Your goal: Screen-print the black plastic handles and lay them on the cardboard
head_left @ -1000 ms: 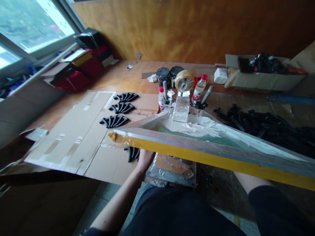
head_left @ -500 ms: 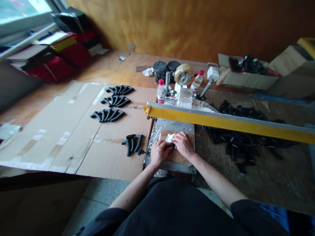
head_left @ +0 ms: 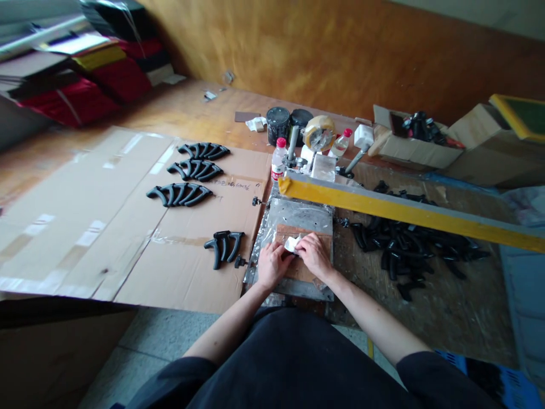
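My left hand (head_left: 272, 265) and my right hand (head_left: 314, 257) meet over a brown board (head_left: 300, 274) fixed on a grey metal plate (head_left: 313, 211). The fingers of my right hand are closed on a crumpled white tissue (head_left: 292, 244). My left fingertips pinch the near side of a small black part (head_left: 296, 254), mostly hidden beneath the tissue and fingers. Left of the plate, several curved black handle-like parts (head_left: 224, 247) lie on flattened cardboard (head_left: 183, 278). Three neat rows of similar black parts (head_left: 181, 195) sit farther back.
A yellow-sided screen frame (head_left: 383, 211) slants above the plate to the right, over a pile of black parts (head_left: 409, 250). Behind it are red-capped bottles (head_left: 279, 159), a tape roll (head_left: 320, 133), black tubs (head_left: 278, 126) and an open carton (head_left: 415, 145).
The view has turned slightly right. The screen frame's near-left end has shifted right relative to the plate. My hands stay together at the tissue, and the black part is now more covered.
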`<state>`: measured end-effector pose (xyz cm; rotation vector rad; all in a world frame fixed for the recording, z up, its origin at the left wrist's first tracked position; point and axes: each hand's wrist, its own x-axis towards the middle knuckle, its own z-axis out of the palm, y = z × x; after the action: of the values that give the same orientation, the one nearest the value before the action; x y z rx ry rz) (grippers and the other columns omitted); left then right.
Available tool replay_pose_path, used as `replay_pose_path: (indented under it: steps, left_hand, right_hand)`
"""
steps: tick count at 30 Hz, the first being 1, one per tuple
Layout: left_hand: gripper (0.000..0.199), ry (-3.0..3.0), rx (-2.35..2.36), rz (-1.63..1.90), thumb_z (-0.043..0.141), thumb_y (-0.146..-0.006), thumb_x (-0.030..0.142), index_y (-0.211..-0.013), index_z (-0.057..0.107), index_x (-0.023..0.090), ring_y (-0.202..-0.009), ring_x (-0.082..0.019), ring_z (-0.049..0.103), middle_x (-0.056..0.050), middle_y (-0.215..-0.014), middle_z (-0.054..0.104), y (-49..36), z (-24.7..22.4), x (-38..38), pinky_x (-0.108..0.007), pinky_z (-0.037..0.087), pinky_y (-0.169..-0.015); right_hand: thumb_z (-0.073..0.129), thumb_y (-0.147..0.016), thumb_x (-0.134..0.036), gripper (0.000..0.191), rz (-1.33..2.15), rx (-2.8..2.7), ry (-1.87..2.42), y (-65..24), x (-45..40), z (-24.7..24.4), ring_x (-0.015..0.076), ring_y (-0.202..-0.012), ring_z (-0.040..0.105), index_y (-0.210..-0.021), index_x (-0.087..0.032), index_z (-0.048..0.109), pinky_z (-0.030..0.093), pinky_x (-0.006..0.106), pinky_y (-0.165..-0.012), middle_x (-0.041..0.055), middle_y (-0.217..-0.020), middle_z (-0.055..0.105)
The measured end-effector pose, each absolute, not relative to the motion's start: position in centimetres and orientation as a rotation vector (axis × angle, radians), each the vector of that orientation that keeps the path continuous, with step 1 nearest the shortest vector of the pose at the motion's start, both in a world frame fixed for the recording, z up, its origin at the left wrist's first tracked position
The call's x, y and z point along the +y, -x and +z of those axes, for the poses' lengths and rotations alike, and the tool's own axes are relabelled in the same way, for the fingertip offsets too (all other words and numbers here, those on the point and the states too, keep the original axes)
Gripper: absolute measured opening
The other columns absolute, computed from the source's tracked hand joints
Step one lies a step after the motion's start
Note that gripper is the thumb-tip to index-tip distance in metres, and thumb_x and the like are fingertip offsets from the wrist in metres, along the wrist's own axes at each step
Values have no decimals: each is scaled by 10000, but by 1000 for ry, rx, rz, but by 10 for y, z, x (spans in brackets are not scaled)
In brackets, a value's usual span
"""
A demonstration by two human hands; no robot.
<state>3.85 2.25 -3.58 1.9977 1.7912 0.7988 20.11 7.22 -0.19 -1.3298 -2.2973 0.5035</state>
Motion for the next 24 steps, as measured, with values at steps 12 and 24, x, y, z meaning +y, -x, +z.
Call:
replay_pose_path:
  steps: [12,24]
  left_hand:
    - [127,-1977,1781,823,686,-809,335,-879,701,230,-859,-209,576,-34,-890,657,-39,-35,22,-355,444,-813]
    - [120,-1983,1786,818,694,-804,324,-875,697,227,-870,-201,584,-32,-898,661,-40,-34,22,-355,451,-828]
  right_hand:
    - [676,-824,-192,174,375,-2282,1381,-197,77,-5,227,-906,497,-676,-216,590,391,353,-798,39,-832,637]
    - [633,-853,-188,144,320,-2360,1363,-192,78,-5,237,-910,500,-719,-219,591,383,372,-807,51,-844,632]
